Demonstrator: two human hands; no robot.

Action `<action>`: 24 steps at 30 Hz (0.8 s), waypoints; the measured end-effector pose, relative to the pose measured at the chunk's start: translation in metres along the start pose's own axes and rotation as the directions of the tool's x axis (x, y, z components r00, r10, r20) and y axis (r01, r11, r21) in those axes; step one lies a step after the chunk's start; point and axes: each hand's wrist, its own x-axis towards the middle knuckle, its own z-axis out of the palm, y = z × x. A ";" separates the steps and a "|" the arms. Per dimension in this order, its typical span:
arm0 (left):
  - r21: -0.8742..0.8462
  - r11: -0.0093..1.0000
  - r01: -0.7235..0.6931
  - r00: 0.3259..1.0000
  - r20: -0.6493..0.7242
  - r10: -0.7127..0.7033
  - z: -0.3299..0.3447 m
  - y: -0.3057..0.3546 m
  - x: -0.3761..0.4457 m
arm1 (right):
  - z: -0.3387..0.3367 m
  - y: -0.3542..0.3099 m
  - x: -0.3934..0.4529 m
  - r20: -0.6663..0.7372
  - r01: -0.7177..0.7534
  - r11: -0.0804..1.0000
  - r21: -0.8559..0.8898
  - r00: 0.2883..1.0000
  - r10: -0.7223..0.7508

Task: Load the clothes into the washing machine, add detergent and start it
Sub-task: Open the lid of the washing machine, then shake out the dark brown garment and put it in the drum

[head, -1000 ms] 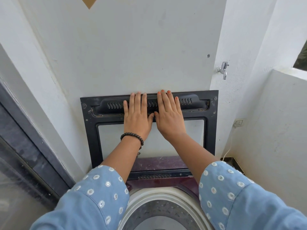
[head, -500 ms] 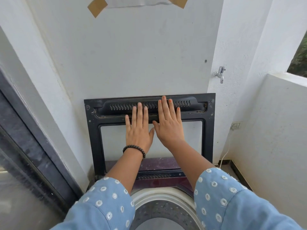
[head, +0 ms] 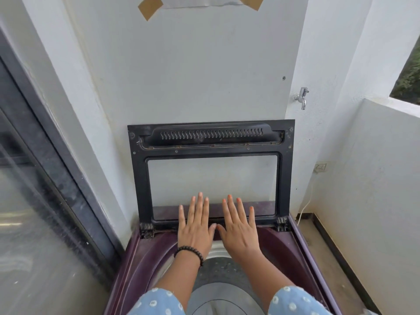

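Note:
A maroon top-loading washing machine point(head: 302, 244) stands below me with its black-framed glass lid point(head: 141, 178) raised upright against the white wall. The drum opening point(head: 223, 276) shows under my arms; no clothes or detergent are in view. My left hand point(head: 195, 226), with a dark bead bracelet at the wrist, and my right hand point(head: 238, 228) are side by side with fingers straight and spread, in front of the lid's lower edge near the hinges. Neither hand holds anything.
A metal tap point(head: 301, 97) sticks out of the wall at upper right, with a wall socket point(head: 321, 167) and white cable below it. A dark-framed glass door point(head: 34, 201) runs along the left. A low white wall point(head: 386, 178) bounds the right side.
Both hands have come down from the lid's top vented bar to its lower edge. The lid stays upright. The view has tilted, showing more of the machine's top.

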 end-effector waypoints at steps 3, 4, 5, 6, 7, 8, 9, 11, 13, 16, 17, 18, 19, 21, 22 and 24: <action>-0.046 0.999 0.018 0.999 0.029 -0.017 0.005 0.001 -0.030 | 0.005 -0.001 -0.021 0.037 0.007 1.000 -0.017 0.999 -0.006; -0.062 0.997 0.035 0.999 0.037 -0.033 0.005 0.003 -0.039 | 0.007 -0.003 -0.028 0.043 0.012 1.000 -0.019 0.999 -0.011; -0.075 0.996 0.052 0.998 0.047 -0.048 0.005 0.005 -0.048 | 0.009 -0.004 -0.035 0.044 0.017 1.000 -0.017 0.999 -0.016; -0.085 0.994 0.063 0.996 0.062 -0.058 0.006 0.006 -0.057 | 0.010 -0.006 -0.042 0.048 0.019 1.000 -0.014 0.999 -0.018; -0.089 0.994 0.066 0.996 0.072 -0.060 0.007 0.008 -0.067 | 0.012 -0.008 -0.051 0.052 0.021 1.000 -0.012 0.998 -0.021; -0.090 0.994 0.060 0.995 0.081 -0.053 0.009 0.009 -0.077 | 0.014 -0.010 -0.059 0.059 0.024 1.000 -0.011 0.998 -0.024; -0.090 0.995 0.050 0.995 0.090 -0.042 0.010 0.009 -0.087 | 0.017 -0.011 -0.068 0.070 0.026 1.000 -0.013 0.997 -0.025; -0.085 0.996 0.023 0.994 0.108 -0.013 0.013 0.008 -0.106 | 0.025 -0.013 -0.086 0.114 0.025 0.999 -0.025 0.993 -0.022; -0.085 0.996 -0.007 0.991 0.131 0.018 0.016 0.006 -0.126 | 0.031 -0.012 -0.103 0.167 0.013 0.999 -0.033 0.986 -0.008; -0.081 0.996 -0.043 0.983 0.177 0.057 0.017 0.008 -0.150 | 0.039 -0.014 -0.126 0.234 -0.014 0.999 -0.042 0.972 0.023; -0.090 0.995 -0.050 0.977 0.202 0.068 0.018 0.009 -0.160 | 0.044 -0.014 -0.137 0.250 -0.012 0.999 -0.041 0.968 0.022; -0.099 0.993 -0.062 0.970 0.229 0.084 0.017 0.011 -0.169 | 0.047 -0.016 -0.148 0.278 -0.009 0.999 -0.039 0.960 0.019; -0.096 0.992 -0.080 0.966 0.237 0.100 0.016 0.013 -0.180 | 0.050 -0.018 -0.161 0.280 0.002 0.999 -0.048 0.960 0.012; -0.114 0.986 -0.124 0.946 0.287 0.152 0.014 0.017 -0.195 | 0.057 -0.022 -0.178 0.306 -0.011 0.998 -0.057 0.952 0.028; -0.120 0.982 -0.147 0.937 0.301 0.177 0.013 0.018 -0.201 | 0.059 -0.023 -0.185 0.303 -0.027 0.998 -0.065 0.952 0.045; -0.104 0.983 -0.150 0.934 0.312 0.175 0.008 0.018 -0.196 | 0.047 -0.020 -0.179 0.309 -0.042 0.996 -0.083 0.949 0.065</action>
